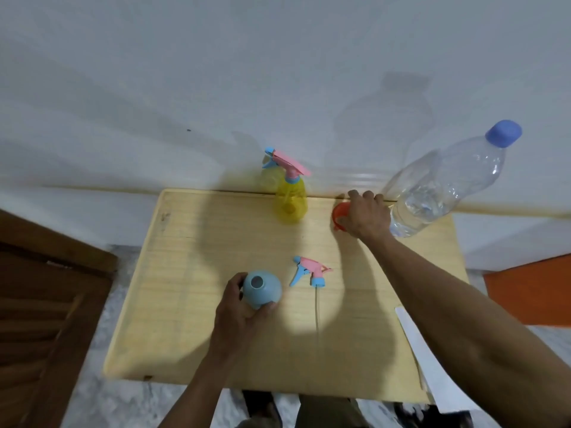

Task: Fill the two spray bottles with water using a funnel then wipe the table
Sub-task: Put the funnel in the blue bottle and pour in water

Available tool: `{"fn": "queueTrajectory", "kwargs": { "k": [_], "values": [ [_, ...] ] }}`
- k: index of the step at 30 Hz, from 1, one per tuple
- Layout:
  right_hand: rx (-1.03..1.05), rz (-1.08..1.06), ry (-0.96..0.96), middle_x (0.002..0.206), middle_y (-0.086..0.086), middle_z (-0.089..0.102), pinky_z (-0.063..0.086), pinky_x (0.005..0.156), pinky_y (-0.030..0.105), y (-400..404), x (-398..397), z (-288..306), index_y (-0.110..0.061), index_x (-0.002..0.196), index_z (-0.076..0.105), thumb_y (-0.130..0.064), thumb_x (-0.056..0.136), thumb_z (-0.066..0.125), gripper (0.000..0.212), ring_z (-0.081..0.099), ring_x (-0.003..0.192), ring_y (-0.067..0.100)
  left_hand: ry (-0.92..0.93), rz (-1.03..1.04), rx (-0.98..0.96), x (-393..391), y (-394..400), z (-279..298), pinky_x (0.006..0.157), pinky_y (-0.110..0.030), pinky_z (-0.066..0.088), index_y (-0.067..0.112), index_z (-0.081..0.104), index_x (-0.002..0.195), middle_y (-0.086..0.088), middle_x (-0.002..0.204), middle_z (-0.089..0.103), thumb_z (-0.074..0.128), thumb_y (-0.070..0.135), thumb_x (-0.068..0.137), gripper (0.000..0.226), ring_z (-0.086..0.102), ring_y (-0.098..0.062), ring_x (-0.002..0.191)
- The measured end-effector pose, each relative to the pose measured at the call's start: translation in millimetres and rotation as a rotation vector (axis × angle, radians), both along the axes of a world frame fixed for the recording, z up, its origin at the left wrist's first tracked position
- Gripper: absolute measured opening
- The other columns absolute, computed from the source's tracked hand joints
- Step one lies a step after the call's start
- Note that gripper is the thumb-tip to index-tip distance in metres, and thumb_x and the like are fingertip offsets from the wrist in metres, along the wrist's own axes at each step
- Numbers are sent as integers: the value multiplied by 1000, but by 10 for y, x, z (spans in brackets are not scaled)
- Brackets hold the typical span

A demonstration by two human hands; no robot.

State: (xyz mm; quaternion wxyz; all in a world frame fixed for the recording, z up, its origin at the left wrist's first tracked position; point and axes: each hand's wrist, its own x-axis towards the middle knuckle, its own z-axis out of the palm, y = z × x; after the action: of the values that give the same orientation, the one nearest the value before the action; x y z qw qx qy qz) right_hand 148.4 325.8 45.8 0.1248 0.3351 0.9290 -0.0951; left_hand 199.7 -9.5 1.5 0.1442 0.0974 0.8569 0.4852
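A light blue spray bottle [262, 288] stands open-necked near the table's middle, with my left hand [238, 307] wrapped around its body. Its pink-and-blue spray head [310, 270] lies on the table just to the right, its thin tube trailing toward me. A yellow spray bottle [290, 199] with its pink-and-blue head on stands at the far edge. My right hand [366, 213] is closed over an orange funnel [340, 214] at the back right, hiding most of it. A large clear water bottle [445, 183] with a blue cap stands right beside that hand.
The wooden table [191, 273] stands against a white wall. A white cloth or sheet [414, 335] lies at its right edge under my right forearm. A brown wooden door [46, 304] is to the left and an orange object [531, 291] sits on the floor to the right.
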Motion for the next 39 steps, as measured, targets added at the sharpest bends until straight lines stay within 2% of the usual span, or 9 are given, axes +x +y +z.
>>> {"fn": "queueTrajectory", "kwargs": {
  "k": [5, 11, 15, 18, 23, 27, 29, 32, 39],
  "values": [
    [-38, 33, -190, 132, 12, 58, 47, 98, 47, 152, -176, -138, -21, 135, 51, -49, 77, 79, 70, 49, 128, 38, -17, 18, -28, -2, 13, 22, 90, -41, 57, 37, 43, 131, 26, 125, 57, 80, 61, 64, 79, 63, -11, 113],
    [-88, -3, -98, 125, 16, 62, 51, 90, 44, 168, -147, -177, -13, 129, 52, -38, 74, 85, 68, 60, 117, 40, -35, 15, -41, -6, 9, 29, 89, -37, 58, 40, 42, 132, 20, 129, 59, 84, 53, 68, 78, 62, -8, 115],
    [-330, -128, 174, 122, 17, 65, 53, 88, 44, 79, 55, 3, -11, 134, 47, -36, 74, 86, 76, 62, 111, 39, -30, 12, -9, 0, -5, 15, 93, -38, 57, 34, 44, 134, 16, 131, 59, 85, 47, 70, 77, 61, -8, 117],
    [-689, -247, 462, 120, 8, 63, 56, 94, 46, -187, 363, 304, -27, 149, 40, -42, 76, 87, 89, 64, 108, 27, -30, 10, 9, 10, -7, 5, 94, -40, 57, 35, 45, 134, 16, 130, 58, 88, 35, 72, 75, 61, -10, 117],
    [-1111, -306, 716, 116, 10, 67, 62, 80, 35, -877, 728, 789, -30, 138, 52, -35, 81, 84, 66, 72, 101, 20, -6, 8, 30, 7, -19, -46, 96, -45, 55, 29, 47, 135, 11, 131, 59, 85, 40, 72, 75, 60, -15, 119],
    [-1158, -267, 765, 99, 12, 76, 60, 72, 34, -1420, 799, 852, -23, 131, 52, -29, 76, 86, 65, 73, 88, 19, 9, -9, 36, 3, -27, -81, 98, -43, 54, 27, 47, 137, 10, 132, 57, 80, 51, 71, 78, 59, -14, 119],
    [-1141, -203, 737, 106, 5, 77, 58, 81, 28, -1621, 804, 770, -25, 129, 50, -25, 76, 88, 66, 72, 99, 13, 7, -14, 41, 4, -36, -83, 98, -41, 54, 25, 47, 138, 9, 132, 58, 82, 48, 71, 79, 59, -14, 118],
    [-1121, -152, 707, 111, 6, 75, 51, 73, 11, -1792, 810, 631, -24, 127, 47, -17, 73, 91, 69, 72, 92, 9, 11, -16, 26, 8, -24, -71, 96, -37, 54, 19, 46, 142, 0, 134, 59, 84, 44, 74, 81, 59, -18, 119],
    [-920, -94, 704, 115, -8, 73, 53, 83, 30, -1881, 877, 408, -35, 123, 44, -29, 64, 97, 79, 64, 113, 8, -6, -38, 33, -4, -43, -43, 96, -34, 52, 12, 46, 144, -5, 134, 61, 84, 38, 77, 81, 60, -20, 119]
  ]
}}
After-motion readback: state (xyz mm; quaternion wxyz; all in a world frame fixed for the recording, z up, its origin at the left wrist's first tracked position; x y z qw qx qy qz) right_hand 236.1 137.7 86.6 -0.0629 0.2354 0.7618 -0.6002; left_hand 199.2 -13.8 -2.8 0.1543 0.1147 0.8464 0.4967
